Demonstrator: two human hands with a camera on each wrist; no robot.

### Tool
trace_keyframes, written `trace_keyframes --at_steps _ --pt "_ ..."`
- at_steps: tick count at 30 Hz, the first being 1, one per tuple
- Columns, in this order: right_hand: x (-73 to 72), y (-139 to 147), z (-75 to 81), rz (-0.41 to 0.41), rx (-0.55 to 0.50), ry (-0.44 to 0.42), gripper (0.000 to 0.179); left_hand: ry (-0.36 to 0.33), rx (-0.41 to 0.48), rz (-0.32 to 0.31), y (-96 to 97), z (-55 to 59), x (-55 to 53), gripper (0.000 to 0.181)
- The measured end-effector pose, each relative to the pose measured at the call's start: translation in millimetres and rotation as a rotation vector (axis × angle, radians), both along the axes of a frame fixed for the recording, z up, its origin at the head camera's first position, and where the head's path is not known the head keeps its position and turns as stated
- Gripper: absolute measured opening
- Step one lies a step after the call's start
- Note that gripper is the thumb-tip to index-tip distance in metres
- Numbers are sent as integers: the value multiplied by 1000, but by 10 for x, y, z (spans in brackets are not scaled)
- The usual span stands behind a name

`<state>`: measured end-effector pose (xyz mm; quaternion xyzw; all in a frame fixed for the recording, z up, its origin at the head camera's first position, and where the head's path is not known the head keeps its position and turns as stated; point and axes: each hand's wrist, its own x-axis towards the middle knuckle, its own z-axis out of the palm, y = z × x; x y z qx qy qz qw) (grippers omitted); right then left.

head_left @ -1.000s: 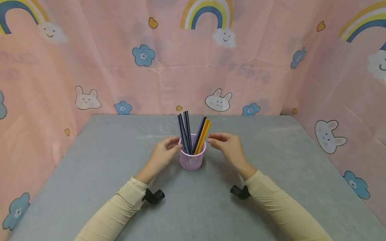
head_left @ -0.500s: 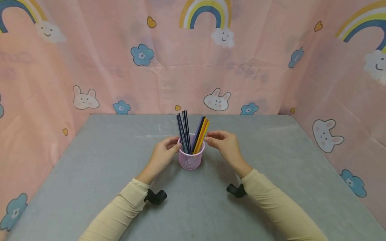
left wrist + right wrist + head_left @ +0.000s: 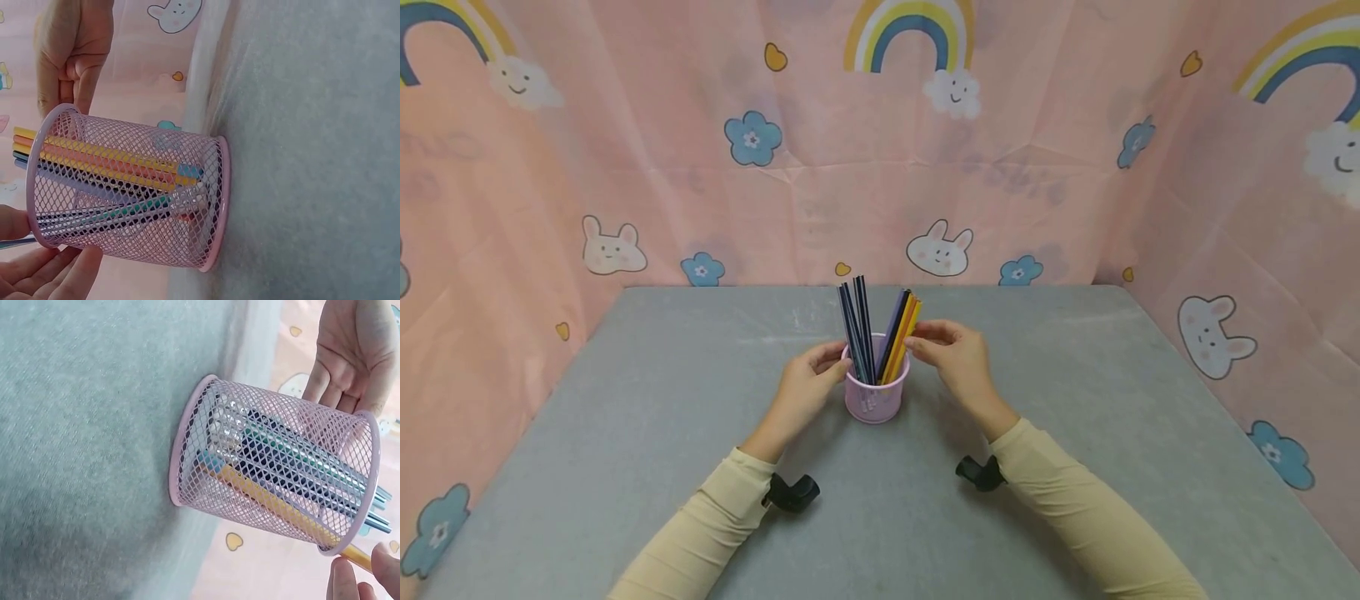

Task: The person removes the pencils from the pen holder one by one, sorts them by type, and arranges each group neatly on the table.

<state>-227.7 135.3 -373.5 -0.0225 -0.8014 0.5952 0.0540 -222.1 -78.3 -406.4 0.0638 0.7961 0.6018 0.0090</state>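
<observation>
A pink mesh pencil cup (image 3: 874,406) stands upright on the table, seen tipped sideways in both wrist views. Dark, slim pencils (image 3: 854,325) lean left in it, while yellow, orange and purple ones lean right. My left hand (image 3: 805,387) holds the cup at its left side, thumb at the rim and fingers curled against the outer mesh. On the other side, my right hand (image 3: 964,362) has thumb and fingers at a yellow pencil (image 3: 356,555), pinching it just above the rim. Its far fingers are partly hidden in the head view.
A grey table (image 3: 700,400) extends around the cup. Pink cloth (image 3: 820,208) printed with rainbows, rabbits and flowers hangs behind and at both sides. A black wrist camera (image 3: 793,493) sits at the left cuff, another camera (image 3: 981,473) at the right.
My right hand has moved left, from beside the cup to the yellow pencil. The left hand keeps its place at the cup. The whole head view has shifted slightly.
</observation>
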Motion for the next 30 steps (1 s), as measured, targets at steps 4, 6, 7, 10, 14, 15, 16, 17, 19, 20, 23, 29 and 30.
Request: trace_keyframes --at_steps 4,6,7,10,14,15,16,17,19,20,23,29,30 --pt "-25 -26 -17 -20 -12 29 32 -9 16 5 1 -16 -5 38" --pt "-40 -38 -26 -28 -23 43 31 -3 20 3 5 -19 -5 38" --pt "-47 -43 -30 -31 -28 48 30 -2 22 5 7 -19 -4 38" --pt "-62 -53 -43 -36 -48 57 29 4 27 6 12 -15 -2 38" --pt "-76 -50 -43 -35 -66 89 28 6 31 14 10 -13 -5 38" --pt "-76 -48 -33 -36 -77 102 28 7 32 14 8 -11 -5 38" --pt "-73 -43 -19 -37 -87 116 27 9 33 13 9 -11 -5 38" --pt "-70 -38 -1 -38 -99 128 26 9 32 12 9 -13 -4 38" --pt "-63 -25 43 -39 -120 149 25 11 31 12 10 -17 -4 38" --pt "-59 -19 70 -39 -132 159 25 12 32 12 11 -17 -4 37" --pt "-53 8 138 -40 -130 184 25 14 34 15 11 -18 -5 37" --pt "-47 78 254 -67 -101 230 27 22 29 12 5 -26 -4 37" --pt "-50 85 271 -71 -102 239 27 24 27 13 4 -29 -4 37"
